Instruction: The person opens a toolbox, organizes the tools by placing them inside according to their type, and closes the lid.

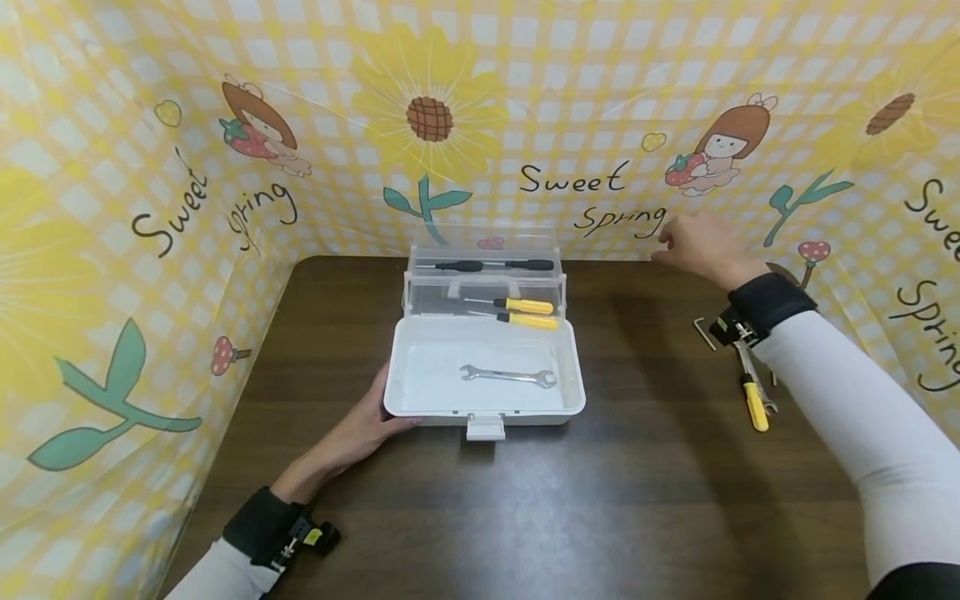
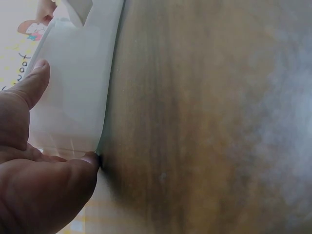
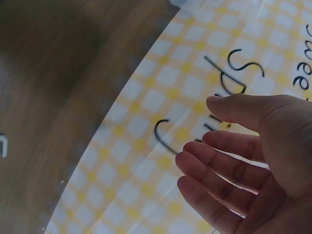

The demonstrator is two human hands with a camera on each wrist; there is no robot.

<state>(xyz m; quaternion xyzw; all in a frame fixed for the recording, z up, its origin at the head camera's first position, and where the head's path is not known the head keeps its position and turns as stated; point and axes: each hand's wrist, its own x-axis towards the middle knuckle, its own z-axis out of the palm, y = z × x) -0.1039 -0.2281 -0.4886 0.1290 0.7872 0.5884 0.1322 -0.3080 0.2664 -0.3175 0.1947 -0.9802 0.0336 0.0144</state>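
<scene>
A white toolbox [image 1: 483, 412] stands unfolded in the middle of the table, its clear trays raised at the back. My left hand [image 1: 367, 419] holds its front left corner; in the left wrist view the thumb [image 2: 39, 80] lies along the white wall. Inside the base lies a double-ended wrench [image 1: 508, 377]. Yellow-handled screwdrivers [image 1: 528, 306] sit in the lower tray, black-handled screwdrivers [image 1: 529, 265] in the upper one. Above the table's back edge, right of the box, my right hand [image 1: 701, 243] hovers with loosely bent fingers and nothing in them.
On the right of the table lie a hex key [image 1: 703, 334], a yellow-handled screwdriver [image 1: 754, 405] and another wrench [image 1: 770, 407], partly hidden by my right forearm. A checked, flower-printed cloth [image 1: 480, 125] hangs behind and at both sides of the brown table [image 1: 600, 508].
</scene>
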